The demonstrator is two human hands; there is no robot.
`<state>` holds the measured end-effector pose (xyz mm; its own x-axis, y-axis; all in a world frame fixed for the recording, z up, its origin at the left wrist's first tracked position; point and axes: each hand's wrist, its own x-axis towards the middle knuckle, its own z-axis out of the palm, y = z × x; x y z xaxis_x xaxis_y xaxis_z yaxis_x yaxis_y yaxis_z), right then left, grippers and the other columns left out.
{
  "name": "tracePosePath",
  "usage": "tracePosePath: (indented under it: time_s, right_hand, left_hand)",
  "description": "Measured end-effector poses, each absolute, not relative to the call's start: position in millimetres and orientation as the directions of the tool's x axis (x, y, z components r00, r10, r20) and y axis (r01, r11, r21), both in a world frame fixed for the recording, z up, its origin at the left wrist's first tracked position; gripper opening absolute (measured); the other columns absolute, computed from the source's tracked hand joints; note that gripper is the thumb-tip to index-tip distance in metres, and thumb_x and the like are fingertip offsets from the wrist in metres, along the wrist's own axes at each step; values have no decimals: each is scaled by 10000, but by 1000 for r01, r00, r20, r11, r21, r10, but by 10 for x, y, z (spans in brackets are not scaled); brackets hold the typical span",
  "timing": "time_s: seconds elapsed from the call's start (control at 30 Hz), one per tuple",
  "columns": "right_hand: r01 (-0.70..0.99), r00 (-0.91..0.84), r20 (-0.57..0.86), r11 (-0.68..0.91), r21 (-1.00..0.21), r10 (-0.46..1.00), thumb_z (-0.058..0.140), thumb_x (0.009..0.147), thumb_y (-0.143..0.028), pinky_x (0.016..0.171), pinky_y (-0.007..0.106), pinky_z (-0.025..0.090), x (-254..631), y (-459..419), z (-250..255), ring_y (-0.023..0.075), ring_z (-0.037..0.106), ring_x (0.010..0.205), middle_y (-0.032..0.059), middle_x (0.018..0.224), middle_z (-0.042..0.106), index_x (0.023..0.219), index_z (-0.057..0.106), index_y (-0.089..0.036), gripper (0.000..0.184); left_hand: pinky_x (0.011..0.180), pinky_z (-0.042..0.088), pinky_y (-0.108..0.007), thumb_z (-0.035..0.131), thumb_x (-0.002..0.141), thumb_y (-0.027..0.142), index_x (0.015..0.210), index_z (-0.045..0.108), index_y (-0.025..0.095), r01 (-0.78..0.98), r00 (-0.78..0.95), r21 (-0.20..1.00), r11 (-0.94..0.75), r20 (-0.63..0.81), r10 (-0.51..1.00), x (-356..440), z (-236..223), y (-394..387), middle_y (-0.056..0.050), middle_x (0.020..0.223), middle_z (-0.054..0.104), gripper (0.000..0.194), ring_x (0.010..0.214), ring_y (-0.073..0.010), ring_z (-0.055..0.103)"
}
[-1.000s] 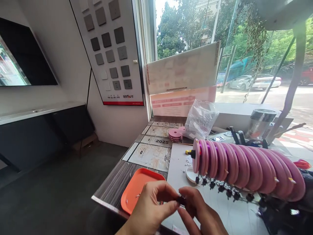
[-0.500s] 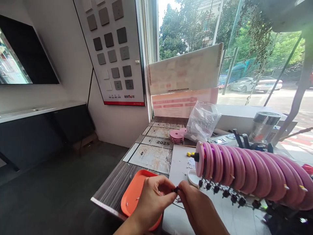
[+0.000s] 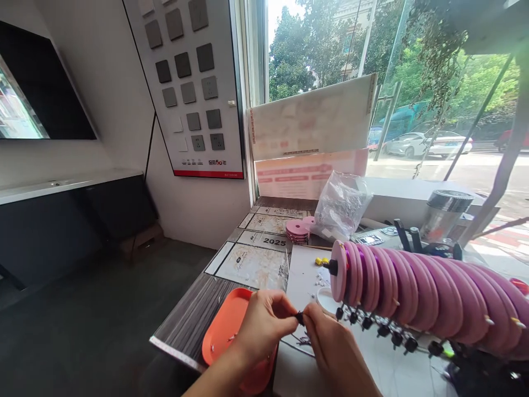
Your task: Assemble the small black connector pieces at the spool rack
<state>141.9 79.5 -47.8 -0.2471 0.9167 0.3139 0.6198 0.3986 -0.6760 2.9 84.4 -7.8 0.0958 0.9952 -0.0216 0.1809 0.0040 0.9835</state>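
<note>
While both hands pinch tiny black part [image 3: 299,317], left hand [image 3: 260,325] and right hand [image 3: 330,347] fingertips closed on it over orange tray [image 3: 225,331]: fiddly mid-assembly, next needs steady grip.

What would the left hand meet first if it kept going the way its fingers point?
The left hand points right, and its fingers pinch a small black part that the right hand also grips. It would probably meet the right hand's fingertips at once; depth between them is hard to judge.

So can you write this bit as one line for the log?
left hand: pinching small black part | right hand: pinching same part | under hands: orange tray | beside: row of pink discs
</note>
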Motion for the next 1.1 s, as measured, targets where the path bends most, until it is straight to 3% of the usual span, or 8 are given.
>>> tracePosePath:
  time_s: [0.17,0.47,0.63,0.8,0.97,1.1]
  right_hand:
    - [688,-187,316,354,-634,930,229,901,-351,461,245,275,1429,810,-501,158,425,442,-64,496,394,667,263,-259,254]
    - [726,-182,394,393,-564,901,253,893,-334,455,246,283,1451,818,-523,157,471,424,-54,500,438,682,331,-252,240]
    - [720,-150,418,389,-574,896,242,918,-330,423,222,298,1427,845,-511,129,448,389,-75,454,409,649,280,-255,282]
    - [746,-129,468,396,-535,874,218,928,-378,424,253,279,1419,832,-568,150,463,369,-85,440,390,694,331,-255,288]
    - [784,-129,492,392,-480,861,205,935,-343,494,259,371,1420,805,-586,186,584,503,-37,560,546,998,408,-222,245]
    - [824,-175,507,408,-393,844,253,905,-267,444,257,289,1402,833,-603,205,572,489,-2,587,583,826,460,-240,224]
  left_hand:
    - [511,314,-234,533,544,102,568,607,125,275,103,961,-26,-2,995,83,-80,857,13,540,552,81,545,-108,462]
    - [507,326,-222,547,514,108,553,592,131,187,137,982,3,-29,990,72,-85,948,21,543,560,64,518,-90,458]
    - [513,339,-214,539,518,100,572,606,131,178,154,984,-9,-19,988,90,-84,922,25,546,566,91,519,-84,473]
    - [512,336,-223,546,533,117,570,603,125,279,113,960,-28,-4,994,57,-72,980,7,559,570,68,537,-98,473]
    - [509,334,-236,563,566,147,590,615,131,404,105,913,-53,12,994,35,17,973,6,556,565,59,541,-113,473]
    - [493,305,-237,577,592,175,580,622,143,492,137,865,-95,31,990,72,59,917,13,540,553,57,541,-118,457]
